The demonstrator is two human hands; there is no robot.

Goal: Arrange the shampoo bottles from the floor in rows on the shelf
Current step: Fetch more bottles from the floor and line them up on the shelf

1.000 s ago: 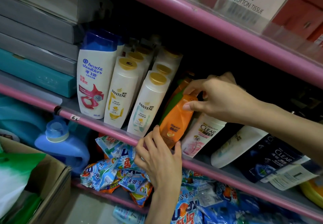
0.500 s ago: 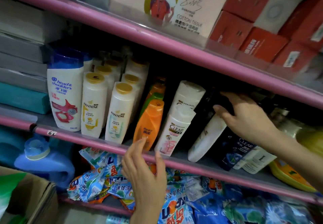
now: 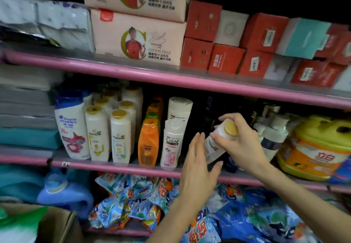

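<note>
Mid shelf (image 3: 114, 167), pink front rail, holds the shampoo stock. R hand (image 3: 241, 140) grips a white gold-capped Pantene bottle (image 3: 218, 142) near its cap end; bottle tilted, cap toward upper right, base down-left, over the shelf gap just right of the Clear bottle (image 3: 171, 144). Can't tell if its base touches the shelf board. L hand (image 3: 199, 168) open, fingers spread & straight, palm facing the tilted bottle's lower body, just beside it; contact not clear. Rows already standing, L to R: Head & Shoulders bottle (image 3: 73, 127) w/ blue cap; two front Pantene bottles (image 3: 96, 134) upright w/ more gold-capped ones behind in depth; orange bottle (image 3: 148, 142) w/ a green & another orange one behind; Clear bottle upright w/ a taller white bottle (image 3: 179, 108) behind it. Dark bottles behind the hands, labels not readable. Right of R hand: white/grey bottles (image 3: 273, 132), blurred, then a yellow tub (image 3: 319, 147) w/ orange label. Upper shelf: pink cotton tissue packs (image 3: 136, 39) stacked two high, red boxes (image 3: 228, 58) to their right, white wrapped rolls at far left. Below the mid shelf: blue detergent sachets (image 3: 133, 201) heaped, blue jug (image 3: 60, 193) at left, cardboard box (image 3: 57, 223) in the lower-left corner. Grey & teal flat packs (image 3: 26, 121) stacked left of the Head & Shoulders bottle.
</note>
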